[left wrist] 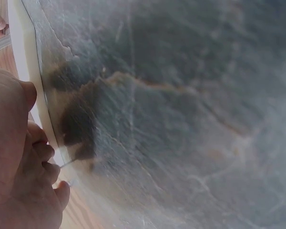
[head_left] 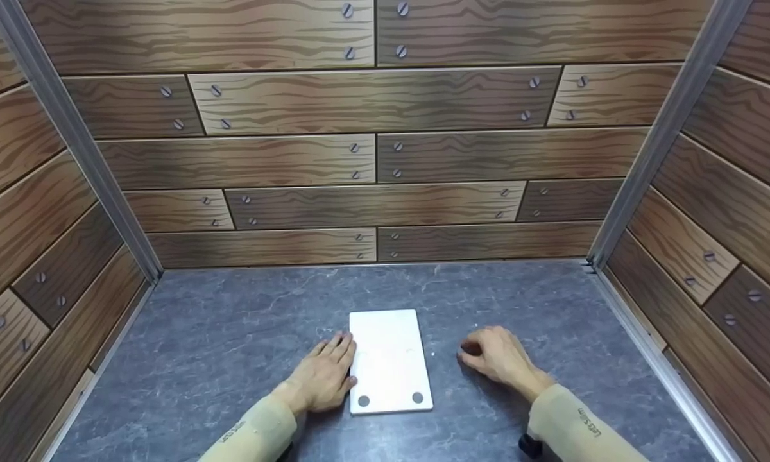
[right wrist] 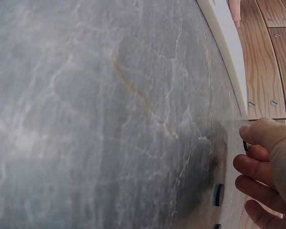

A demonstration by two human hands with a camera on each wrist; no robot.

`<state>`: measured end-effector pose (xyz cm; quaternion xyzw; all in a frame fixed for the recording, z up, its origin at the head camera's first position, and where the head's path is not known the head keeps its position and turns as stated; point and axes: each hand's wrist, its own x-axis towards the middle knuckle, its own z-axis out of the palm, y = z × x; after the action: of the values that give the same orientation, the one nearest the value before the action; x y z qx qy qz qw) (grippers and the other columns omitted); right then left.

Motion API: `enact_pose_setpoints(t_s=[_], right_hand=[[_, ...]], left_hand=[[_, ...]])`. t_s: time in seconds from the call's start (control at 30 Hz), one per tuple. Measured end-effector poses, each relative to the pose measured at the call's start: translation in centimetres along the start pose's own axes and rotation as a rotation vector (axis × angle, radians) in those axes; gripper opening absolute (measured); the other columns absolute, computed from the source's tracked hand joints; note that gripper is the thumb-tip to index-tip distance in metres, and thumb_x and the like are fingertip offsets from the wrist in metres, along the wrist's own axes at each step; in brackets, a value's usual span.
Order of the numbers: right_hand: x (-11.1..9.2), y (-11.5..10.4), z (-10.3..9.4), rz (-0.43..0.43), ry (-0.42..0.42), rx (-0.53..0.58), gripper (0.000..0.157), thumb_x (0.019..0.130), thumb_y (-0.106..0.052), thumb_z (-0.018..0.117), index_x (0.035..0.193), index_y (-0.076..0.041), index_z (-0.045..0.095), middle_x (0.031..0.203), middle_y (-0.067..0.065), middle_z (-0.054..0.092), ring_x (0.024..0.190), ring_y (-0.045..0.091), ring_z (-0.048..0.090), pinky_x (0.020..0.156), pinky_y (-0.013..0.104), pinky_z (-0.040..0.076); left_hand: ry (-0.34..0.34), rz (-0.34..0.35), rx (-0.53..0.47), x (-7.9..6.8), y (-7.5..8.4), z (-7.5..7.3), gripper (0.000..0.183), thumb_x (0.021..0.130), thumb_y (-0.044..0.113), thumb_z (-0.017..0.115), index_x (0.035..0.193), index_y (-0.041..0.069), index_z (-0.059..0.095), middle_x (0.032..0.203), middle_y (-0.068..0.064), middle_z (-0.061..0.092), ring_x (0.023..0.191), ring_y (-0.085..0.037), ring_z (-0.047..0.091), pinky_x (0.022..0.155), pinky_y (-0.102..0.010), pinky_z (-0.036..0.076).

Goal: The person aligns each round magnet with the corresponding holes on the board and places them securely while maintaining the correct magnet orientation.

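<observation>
A flat white board (head_left: 388, 359) lies lengthwise on the table, with a dark grey disc (head_left: 364, 401) at each near corner. My left hand (head_left: 324, 373) rests along the board's left edge, its fingers mostly straight and touching it. To the board's right, my right hand (head_left: 497, 353) is curled just above the table, apart from the board. In the right wrist view, a small dark piece (right wrist: 246, 146) shows between its thumb and index finger; most of it is hidden. Another dark piece (right wrist: 219, 194) appears below the fingers. What these pieces are is unclear.
The grey marbled tabletop (head_left: 231, 333) is boxed in by wood-plank-patterned walls (head_left: 372, 160) at the back and both sides. A metal rail (head_left: 654, 372) runs along the right edge. Tiny white specks (head_left: 433, 354) lie right of the board.
</observation>
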<state>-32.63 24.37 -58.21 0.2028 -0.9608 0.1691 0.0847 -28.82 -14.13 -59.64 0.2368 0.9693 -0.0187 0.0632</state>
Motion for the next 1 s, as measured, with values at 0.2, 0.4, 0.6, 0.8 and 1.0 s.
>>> enact_pose_setpoints(t_s=[0.2, 0.4, 0.6, 0.8, 1.0], right_hand=[[0.2, -0.5, 0.0, -0.035, 0.01, 0.004, 0.015, 0.093, -0.023, 0.089, 0.104, -0.013, 0.09, 0.098, 0.003, 0.087, 0.09, 0.021, 0.08, 0.083, 0.043, 0.067], [0.6, -1.3, 0.2, -0.019, -0.007, -0.012, 0.015, 0.094, -0.024, 0.089, 0.106, -0.014, 0.09, 0.098, 0.002, 0.086, 0.09, 0.019, 0.079, 0.082, 0.041, 0.067], [1.0, -2.1, 0.2, -0.059, 0.012, 0.012, 0.017, 0.093, -0.022, 0.091, 0.106, -0.012, 0.09, 0.1, 0.005, 0.087, 0.09, 0.021, 0.081, 0.083, 0.042, 0.069], [1.5, -3.0, 0.4, -0.067, 0.016, 0.012, 0.015, 0.093, -0.021, 0.091, 0.105, -0.013, 0.09, 0.099, 0.004, 0.087, 0.09, 0.02, 0.079, 0.084, 0.041, 0.068], [1.5, -3.5, 0.5, -0.09, 0.021, 0.016, 0.015, 0.092, -0.021, 0.091, 0.104, -0.012, 0.091, 0.097, 0.003, 0.086, 0.089, 0.019, 0.079, 0.082, 0.04, 0.067]], left_hand=[[0.003, 0.01, 0.013, -0.1, -0.1, -0.1, 0.072, 0.118, 0.046, 0.041, 0.176, 0.004, 0.033, 0.186, -0.014, 0.034, 0.174, -0.035, 0.034, 0.14, -0.055, 0.035], [0.003, 0.004, 0.023, 0.0, -0.1, 0.0, 0.072, 0.118, 0.046, 0.041, 0.176, 0.005, 0.034, 0.186, -0.013, 0.035, 0.174, -0.034, 0.034, 0.14, -0.054, 0.035], [0.003, 0.003, 0.02, -0.1, -0.1, 0.0, 0.072, 0.118, 0.046, 0.041, 0.176, 0.004, 0.034, 0.186, -0.014, 0.035, 0.174, -0.034, 0.034, 0.14, -0.054, 0.035], [0.003, 0.001, 0.022, -0.1, -0.1, -0.2, 0.071, 0.118, 0.046, 0.041, 0.176, 0.004, 0.034, 0.186, -0.013, 0.035, 0.174, -0.034, 0.035, 0.14, -0.054, 0.035], [0.003, 0.007, 0.03, -0.2, 0.0, -0.1, 0.071, 0.119, 0.046, 0.039, 0.176, 0.004, 0.034, 0.186, -0.014, 0.035, 0.174, -0.034, 0.035, 0.14, -0.054, 0.036]])
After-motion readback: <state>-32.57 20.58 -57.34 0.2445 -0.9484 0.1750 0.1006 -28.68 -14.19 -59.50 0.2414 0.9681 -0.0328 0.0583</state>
